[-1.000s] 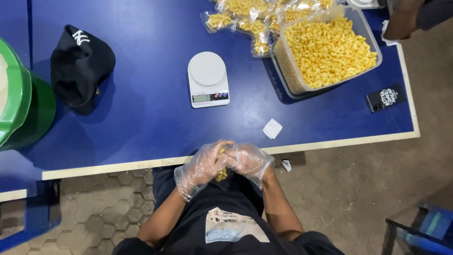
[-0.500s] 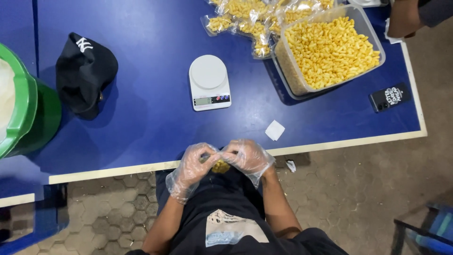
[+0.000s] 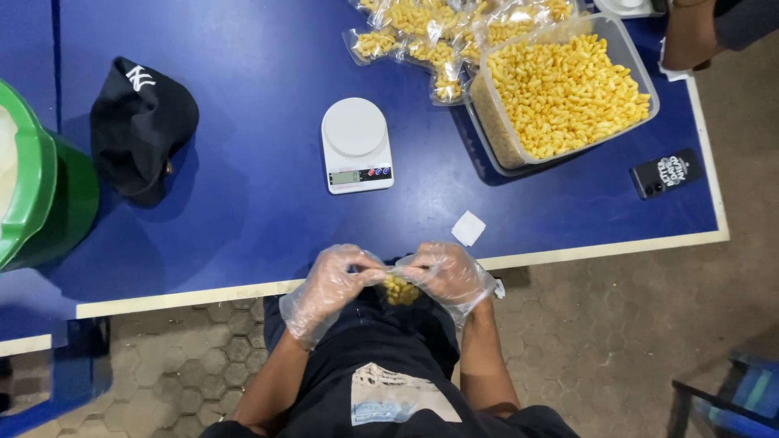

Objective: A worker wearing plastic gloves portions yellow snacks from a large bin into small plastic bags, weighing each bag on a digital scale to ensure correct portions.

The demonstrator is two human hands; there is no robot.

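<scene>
Both my hands wear clear plastic gloves and meet just off the near edge of the blue table. My left hand and my right hand pinch the top of a small clear bag of yellow snacks, which hangs between them over my lap. A white kitchen scale stands on the table a little beyond my hands. Farther right is a clear tub full of the same yellow snacks, with several filled small bags lying next to it.
A black cap lies at the left, beside a green bucket at the table's left edge. A small white paper square and a black phone lie near the right front. Another person's arm shows at the top right.
My hands have spread slightly apart at the table edge, and the small bag of snacks now hangs more plainly between them. The view has shifted a little.
</scene>
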